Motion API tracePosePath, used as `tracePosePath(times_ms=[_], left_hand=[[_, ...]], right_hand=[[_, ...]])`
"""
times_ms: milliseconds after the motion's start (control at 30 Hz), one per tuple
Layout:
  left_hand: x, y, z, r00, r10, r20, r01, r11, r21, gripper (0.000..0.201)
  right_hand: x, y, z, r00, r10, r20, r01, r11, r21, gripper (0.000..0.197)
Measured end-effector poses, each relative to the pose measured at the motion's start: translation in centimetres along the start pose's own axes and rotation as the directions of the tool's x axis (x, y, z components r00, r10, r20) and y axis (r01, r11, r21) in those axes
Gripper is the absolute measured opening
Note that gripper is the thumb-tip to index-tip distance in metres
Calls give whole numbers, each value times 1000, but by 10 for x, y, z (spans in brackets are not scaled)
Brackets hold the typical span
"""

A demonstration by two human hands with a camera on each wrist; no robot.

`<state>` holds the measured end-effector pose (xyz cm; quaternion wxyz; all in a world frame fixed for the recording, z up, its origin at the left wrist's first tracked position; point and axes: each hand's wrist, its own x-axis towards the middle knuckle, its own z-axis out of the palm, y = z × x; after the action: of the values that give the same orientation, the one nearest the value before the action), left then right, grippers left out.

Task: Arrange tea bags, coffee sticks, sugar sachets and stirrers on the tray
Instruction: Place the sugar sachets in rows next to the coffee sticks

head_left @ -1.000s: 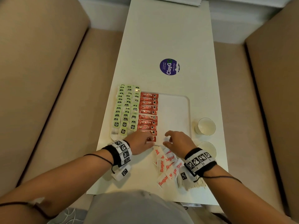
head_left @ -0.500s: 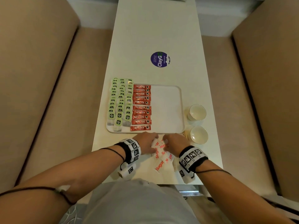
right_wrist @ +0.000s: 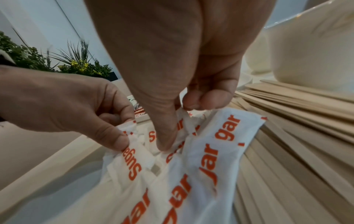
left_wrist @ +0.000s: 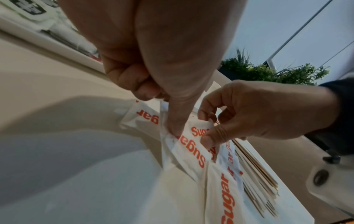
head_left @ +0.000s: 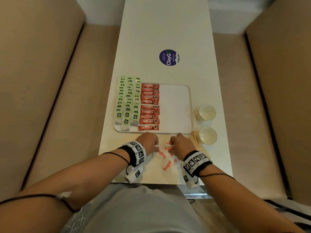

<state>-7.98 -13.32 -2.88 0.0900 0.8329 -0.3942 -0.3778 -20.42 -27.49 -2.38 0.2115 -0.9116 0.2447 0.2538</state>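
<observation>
A white tray (head_left: 175, 106) holds rows of green tea bags (head_left: 127, 101) on its left and a column of red coffee sticks (head_left: 149, 106) beside them; its right half is bare. White sugar sachets (head_left: 165, 158) lie in a loose pile on the table just in front of the tray. My left hand (head_left: 149, 140) pinches one sugar sachet (left_wrist: 189, 145) at the pile's left side between thumb and curled fingers. My right hand (head_left: 180, 142) pinches another sugar sachet (right_wrist: 172, 136) close beside it. Wooden stirrers (head_left: 197, 145) lie right of the pile.
Two white cups (head_left: 206, 112) (head_left: 207, 135) stand on the table to the right of the tray, the nearer one touching the stirrers. A round purple sticker (head_left: 169, 57) is on the table beyond the tray. Beige benches flank the narrow table.
Both hands drew back from the tray's near edge to the sugar pile and closed their fingers on sachets.
</observation>
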Motion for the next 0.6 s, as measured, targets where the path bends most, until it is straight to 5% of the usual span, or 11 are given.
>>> tracePosePath(times_ms=[233,600], left_hand=[[-4,-16,-6,998,5,59,-1,998,-60,16],[-2,-51,-41,997,55,56,-35,950,-312,13]], right_hand=[[2,-5,-5,1000,-1,5,0,1000,27,12],[5,-27,-28,998,-35,-61,48,972,231,14]])
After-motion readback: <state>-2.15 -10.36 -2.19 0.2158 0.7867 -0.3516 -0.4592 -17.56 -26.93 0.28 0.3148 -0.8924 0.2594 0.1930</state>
